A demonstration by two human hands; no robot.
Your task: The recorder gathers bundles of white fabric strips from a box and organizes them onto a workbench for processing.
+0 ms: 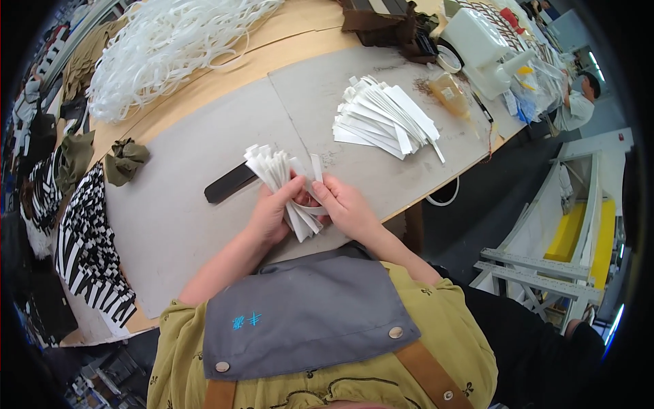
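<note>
My left hand (274, 206) is closed around a thick bundle of white strips (270, 167), which fan out above and below the fist. Close beside it, my right hand (338, 202) pinches one white strip (316, 168) between thumb and fingers. That strip bends in a curve between the two hands. Partly covered by the bundle, a flat black bar (229, 184) lies on the grey table top (184, 136). Farther off to the right rests a loose pile of similar white strips (385, 117).
A large tangle of white tape (170, 48) covers the far left. Black-and-white strips (92, 238) and olive cloth (125, 162) lie at left. At far right stand a white machine (480, 48) and a tape roll (448, 59). A person (575, 105) is beyond the table.
</note>
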